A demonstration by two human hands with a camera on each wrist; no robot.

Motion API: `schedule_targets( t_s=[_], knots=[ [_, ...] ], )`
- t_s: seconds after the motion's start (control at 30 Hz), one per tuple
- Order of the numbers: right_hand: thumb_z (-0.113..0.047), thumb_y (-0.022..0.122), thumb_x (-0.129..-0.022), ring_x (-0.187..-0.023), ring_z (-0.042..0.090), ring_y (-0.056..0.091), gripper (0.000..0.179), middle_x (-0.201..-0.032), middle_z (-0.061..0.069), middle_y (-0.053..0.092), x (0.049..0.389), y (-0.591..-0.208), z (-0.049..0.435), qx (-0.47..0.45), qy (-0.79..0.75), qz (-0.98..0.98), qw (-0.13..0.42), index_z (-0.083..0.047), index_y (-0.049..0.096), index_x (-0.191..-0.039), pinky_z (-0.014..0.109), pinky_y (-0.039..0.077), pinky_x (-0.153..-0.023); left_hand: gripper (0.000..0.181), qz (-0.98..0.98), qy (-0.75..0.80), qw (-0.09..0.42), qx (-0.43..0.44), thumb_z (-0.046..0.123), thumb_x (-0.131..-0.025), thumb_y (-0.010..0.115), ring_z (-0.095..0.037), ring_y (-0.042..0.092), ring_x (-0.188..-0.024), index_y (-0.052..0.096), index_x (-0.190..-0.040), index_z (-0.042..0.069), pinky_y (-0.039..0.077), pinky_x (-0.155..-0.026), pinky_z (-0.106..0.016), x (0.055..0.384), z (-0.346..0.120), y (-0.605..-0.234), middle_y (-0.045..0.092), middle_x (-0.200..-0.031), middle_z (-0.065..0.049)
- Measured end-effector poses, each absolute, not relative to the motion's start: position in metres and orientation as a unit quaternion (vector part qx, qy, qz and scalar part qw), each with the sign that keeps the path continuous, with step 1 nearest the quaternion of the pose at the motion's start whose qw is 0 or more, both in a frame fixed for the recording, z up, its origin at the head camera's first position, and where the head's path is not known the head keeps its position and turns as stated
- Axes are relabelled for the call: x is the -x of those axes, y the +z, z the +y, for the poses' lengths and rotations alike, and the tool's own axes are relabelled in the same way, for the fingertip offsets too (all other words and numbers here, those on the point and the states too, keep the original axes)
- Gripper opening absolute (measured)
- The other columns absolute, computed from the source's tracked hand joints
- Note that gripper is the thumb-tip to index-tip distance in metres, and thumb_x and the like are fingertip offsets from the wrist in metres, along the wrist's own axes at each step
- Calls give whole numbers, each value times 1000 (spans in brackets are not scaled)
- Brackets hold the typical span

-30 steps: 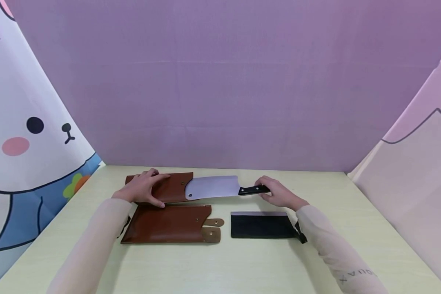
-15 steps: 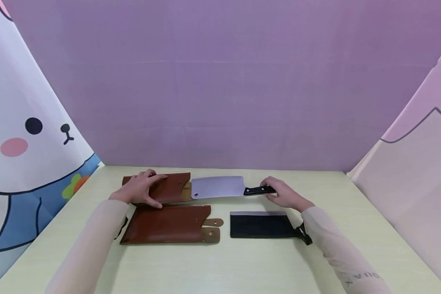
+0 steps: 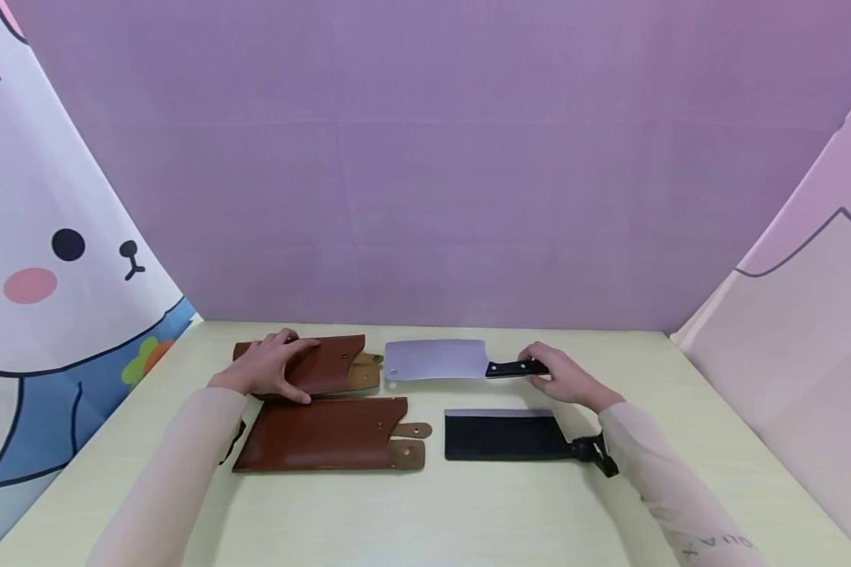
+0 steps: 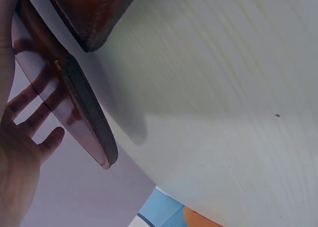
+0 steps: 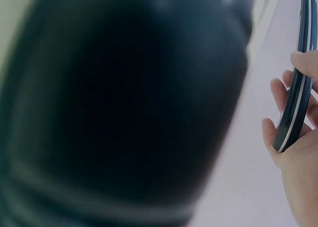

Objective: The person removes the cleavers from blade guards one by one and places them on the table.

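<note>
My left hand (image 3: 268, 367) grips the rear brown leather sheath (image 3: 329, 367), thumb at its near edge and fingers at the far one. The left wrist view shows this sheath (image 4: 82, 108) tilted, its shadow on the table. To its right, my right hand (image 3: 567, 379) holds a cleaver by its black riveted handle (image 3: 518, 368). The silver blade (image 3: 436, 360) points left, wholly outside the sheath, a small gap from its tan straps. In the right wrist view, fingers and thumb (image 5: 305, 65) curl round the handle (image 5: 293, 105).
A second brown sheath (image 3: 319, 433) lies in front, its straps pointing right. Right of it rests a black cleaver (image 3: 507, 438) with a silver edge, its handle beside my right sleeve. A purple backdrop (image 3: 425, 197) stands behind the pale table (image 3: 425, 520).
The silver cleaver has moved right with my right hand, its blade coming fully out of the rear sheath and baring the straps. My left hand and that sheath have shifted slightly left.
</note>
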State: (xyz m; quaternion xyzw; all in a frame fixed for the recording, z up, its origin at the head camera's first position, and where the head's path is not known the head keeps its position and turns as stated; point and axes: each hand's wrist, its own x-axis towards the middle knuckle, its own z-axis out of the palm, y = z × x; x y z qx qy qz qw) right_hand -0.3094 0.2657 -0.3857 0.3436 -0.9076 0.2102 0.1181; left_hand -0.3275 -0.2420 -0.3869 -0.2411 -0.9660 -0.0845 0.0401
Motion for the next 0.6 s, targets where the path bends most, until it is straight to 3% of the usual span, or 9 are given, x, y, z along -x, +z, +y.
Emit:
schedule_targets(
  t_s=[0.6],
  knots=[
    [8,62,-75,-82,23,57,24,-91,11,60,300,-390,289,-340,210,-908,130,1,58,-97,44,46,-74,99,-960,-91,59,257,65,-54,75,-35,45,-108,43,-137,20,33,-89,-59,332,-236,-392,43,-124,-15]
  ],
)
